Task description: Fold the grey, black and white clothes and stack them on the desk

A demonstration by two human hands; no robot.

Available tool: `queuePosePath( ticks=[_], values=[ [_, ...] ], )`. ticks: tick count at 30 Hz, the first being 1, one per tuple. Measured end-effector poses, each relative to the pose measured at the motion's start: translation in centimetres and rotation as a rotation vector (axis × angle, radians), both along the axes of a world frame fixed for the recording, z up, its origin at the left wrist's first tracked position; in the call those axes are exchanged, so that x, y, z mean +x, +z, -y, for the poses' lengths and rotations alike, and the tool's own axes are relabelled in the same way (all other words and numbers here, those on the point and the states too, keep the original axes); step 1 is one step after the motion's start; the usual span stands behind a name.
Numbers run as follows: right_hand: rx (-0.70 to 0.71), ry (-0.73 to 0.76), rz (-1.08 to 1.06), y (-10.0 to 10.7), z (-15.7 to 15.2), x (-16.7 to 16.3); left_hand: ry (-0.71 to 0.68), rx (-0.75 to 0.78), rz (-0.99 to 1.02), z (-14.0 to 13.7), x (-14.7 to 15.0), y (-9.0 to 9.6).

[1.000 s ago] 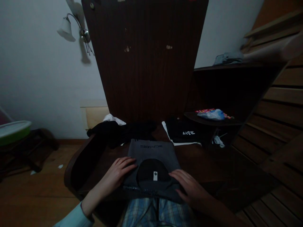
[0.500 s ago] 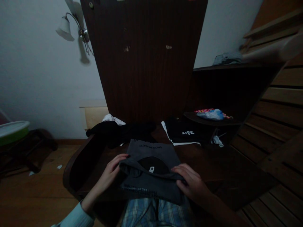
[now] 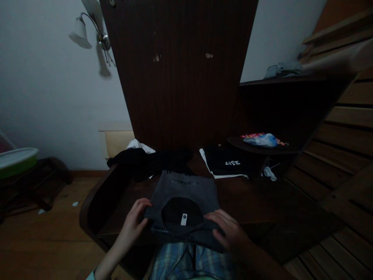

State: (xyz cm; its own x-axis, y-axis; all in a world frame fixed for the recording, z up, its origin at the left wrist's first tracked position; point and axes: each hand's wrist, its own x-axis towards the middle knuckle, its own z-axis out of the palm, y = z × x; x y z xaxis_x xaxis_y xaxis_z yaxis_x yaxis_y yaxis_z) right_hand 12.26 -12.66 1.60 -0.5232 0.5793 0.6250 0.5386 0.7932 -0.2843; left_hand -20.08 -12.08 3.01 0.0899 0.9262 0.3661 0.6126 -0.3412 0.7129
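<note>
- Well, farthest left of the fingers I'm seeing a green tub point(image 3: 29, 160) sitting on a dark stool point(image 3: 52, 170), well apart from the left hand.
- A wall lamp point(image 3: 80, 34) is hanging high up, beyond and to the left of the left fingertips.
- My left hand point(image 3: 134, 218) is pinching the left side of the grey shirt, fingers on the far side and thumb on the near side, closing with just cloth between.
- Beyond those left fingertips, dark clothes point(image 3: 159, 163) are lying in a loose heap, a white cloth point(image 3: 142, 146) poking out behind.
- The grey shirt point(image 3: 189, 192) is stretching between both sets of fingers, its round neck opening facing up and a white label point(image 3: 183, 219) showing inside; its far part is resting on the dark wooden surface point(image 3: 241, 198).
- Plaid shorts point(image 3: 195, 260) are showing on the near side of the fingers.
- My right hand point(image 3: 229, 230) is gripping the shirt's right side, thumb and fingers closing around bunched cloth.
- Beyond the right fingertips, a folded black garment point(image 3: 224, 161) with white print is lying flat.
- Farther right, a plastic bag point(image 3: 264, 140) is sitting on a shelf.
</note>
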Motion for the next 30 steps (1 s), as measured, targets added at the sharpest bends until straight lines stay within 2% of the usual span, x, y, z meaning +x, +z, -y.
queuePosePath(
  ticks=[3,6,11,15,21,30],
  values=[
    [-0.006,0.010,0.039,-0.6,0.4,0.0,0.135,0.029,0.050,-0.1,0.0,-0.9],
    [0.001,0.004,0.101,-1.9,0.8,0.3,0.213,-0.012,0.090,0.0,0.2,-1.9],
    [-0.019,-0.214,0.023,-4.3,1.3,0.7,0.209,-0.071,0.070,0.1,0.7,-2.7],
    [-0.063,-0.301,-0.074,-4.3,1.4,0.5,0.202,-0.028,0.059,0.2,1.1,-2.5],
    [0.009,-0.261,-0.195,-3.4,1.4,0.1,0.250,-0.033,0.115,0.7,2.1,-2.0],
    [-0.186,-0.131,-0.176,-4.7,1.0,-0.1,0.172,-0.173,0.283,-0.6,0.5,-1.9]
  ],
)
